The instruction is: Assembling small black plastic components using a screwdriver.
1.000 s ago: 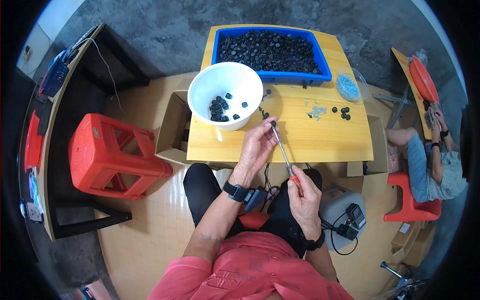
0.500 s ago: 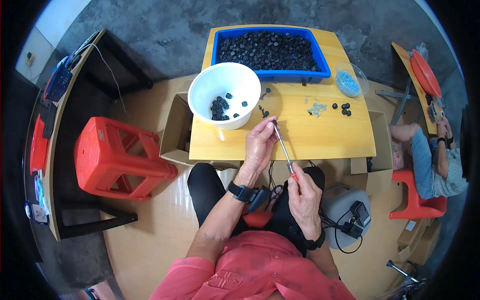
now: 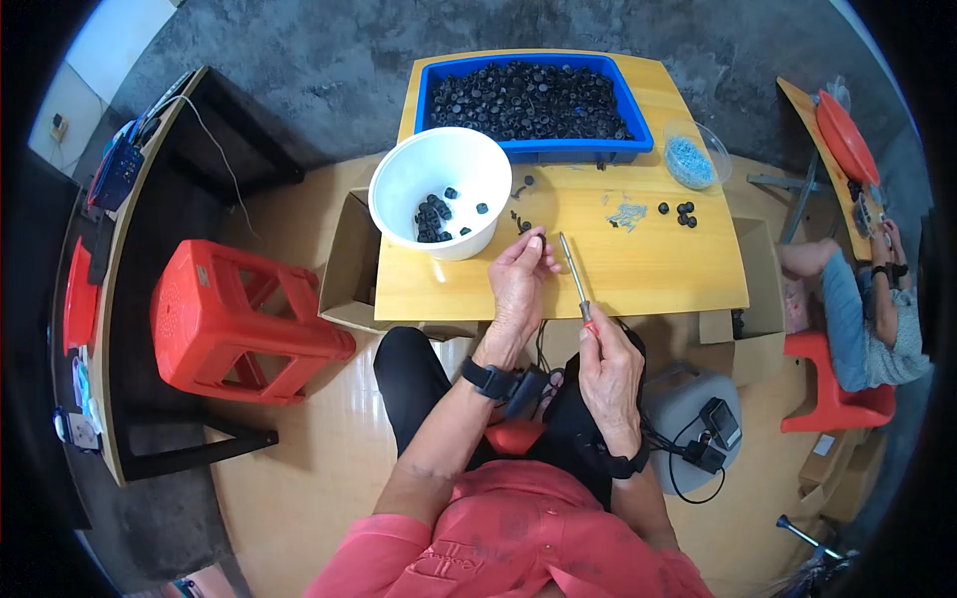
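Over the table's near edge, my left hand [image 3: 519,287] pinches a small black plastic part [image 3: 540,239], mostly covered by the fingers. My right hand [image 3: 609,379] is wrapped round the red handle of a screwdriver [image 3: 573,271]. The screwdriver's metal shaft points up and away, and its tip stands a little to the right of the black part, apart from it. A white bucket [image 3: 488,164] with several black parts at its bottom stands just beyond my left hand. Loose screws [image 3: 627,215] lie on the table, with several black parts [image 3: 686,213] to their right.
A blue tray [image 3: 646,140] heaped with black parts stands at the table's far side. Beside it is a clear tub [image 3: 690,162] of pale blue screws. A red stool [image 3: 204,319] stands at left, a grey box [image 3: 688,419] at lower right. Another person [image 3: 887,329] sits far right.
The screwdriver's tip has come away from the black part, moving right. My left hand still pinches the part, its fingers slightly shifted. The view has shifted a little.
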Demonstrator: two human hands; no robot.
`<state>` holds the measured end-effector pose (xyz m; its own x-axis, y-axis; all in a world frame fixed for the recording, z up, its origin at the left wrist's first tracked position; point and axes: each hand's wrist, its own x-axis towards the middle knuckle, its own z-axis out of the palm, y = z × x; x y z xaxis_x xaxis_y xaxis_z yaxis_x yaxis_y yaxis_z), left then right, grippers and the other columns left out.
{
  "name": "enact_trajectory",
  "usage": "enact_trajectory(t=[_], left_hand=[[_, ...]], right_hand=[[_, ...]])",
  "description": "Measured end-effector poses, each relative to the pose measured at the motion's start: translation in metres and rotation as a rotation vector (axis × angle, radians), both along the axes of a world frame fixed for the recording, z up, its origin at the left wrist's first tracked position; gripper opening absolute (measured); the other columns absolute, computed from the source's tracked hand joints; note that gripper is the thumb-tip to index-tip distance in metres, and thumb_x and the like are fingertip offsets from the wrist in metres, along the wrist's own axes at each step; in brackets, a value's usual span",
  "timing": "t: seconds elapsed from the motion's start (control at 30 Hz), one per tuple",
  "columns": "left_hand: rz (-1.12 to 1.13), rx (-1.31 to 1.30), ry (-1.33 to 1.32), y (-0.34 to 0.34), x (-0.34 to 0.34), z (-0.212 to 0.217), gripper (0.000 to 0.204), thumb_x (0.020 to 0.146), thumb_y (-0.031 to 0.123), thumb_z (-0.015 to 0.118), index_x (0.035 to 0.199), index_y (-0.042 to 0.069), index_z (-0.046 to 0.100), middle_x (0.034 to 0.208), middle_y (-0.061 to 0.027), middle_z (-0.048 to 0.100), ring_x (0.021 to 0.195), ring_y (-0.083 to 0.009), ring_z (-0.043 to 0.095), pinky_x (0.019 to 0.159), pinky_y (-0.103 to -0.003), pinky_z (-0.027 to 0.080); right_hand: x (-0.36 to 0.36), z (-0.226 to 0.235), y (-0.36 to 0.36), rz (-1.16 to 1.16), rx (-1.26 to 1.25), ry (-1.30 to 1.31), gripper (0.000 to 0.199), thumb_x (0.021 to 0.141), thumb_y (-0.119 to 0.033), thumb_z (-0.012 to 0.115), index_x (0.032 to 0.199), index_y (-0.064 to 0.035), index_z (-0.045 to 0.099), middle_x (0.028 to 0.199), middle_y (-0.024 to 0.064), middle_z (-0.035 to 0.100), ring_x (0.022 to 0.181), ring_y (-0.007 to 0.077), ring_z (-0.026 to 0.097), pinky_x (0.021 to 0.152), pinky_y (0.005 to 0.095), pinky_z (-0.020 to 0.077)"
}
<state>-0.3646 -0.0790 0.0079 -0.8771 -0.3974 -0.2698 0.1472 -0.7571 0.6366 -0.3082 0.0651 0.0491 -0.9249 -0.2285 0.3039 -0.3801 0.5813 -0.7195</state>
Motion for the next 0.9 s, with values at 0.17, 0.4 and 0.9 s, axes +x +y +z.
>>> enact_trajectory(t=[0.17,0.4,0.9], left_hand=[[-0.043,0.014,0.016,-0.006,0.007,-0.004,0.022,0.09,0.01,0.054,0.106,-0.005,0.057,0.076,-0.0054,0.055,0.066,-0.0123,0.051,0.061,-0.026,0.046],[-0.019,0.089,0.025,-0.007,0.003,0.0,0.019,0.089,0.01,0.055,0.101,-0.003,0.059,0.076,-0.0042,0.056,0.065,-0.0117,0.05,0.061,-0.026,0.045],[-0.04,-0.105,0.099,0.001,0.004,-0.017,0.03,0.091,0.015,0.053,0.113,-0.004,0.053,0.089,-0.0075,0.057,0.079,-0.0146,0.052,0.072,-0.03,0.046]], right_hand=[[-0.014,-0.003,-0.001,-0.005,0.039,0.067,0.025,0.082,-0.005,0.054,0.106,0.0014,0.058,0.081,0.0194,0.062,0.072,0.034,0.062,0.063,0.0398,0.0486],[0.013,0.021,0.006,0.056,-0.065,0.053,0.028,0.08,-0.003,0.057,0.108,-0.0002,0.058,0.078,0.0174,0.061,0.069,0.0318,0.062,0.06,0.0378,0.0488],[0.017,0.012,-0.006,0.045,0.209,-0.015,0.035,0.082,-0.008,0.056,0.117,-0.0011,0.053,0.081,0.0176,0.061,0.069,0.0339,0.061,0.06,0.0399,0.0502]])
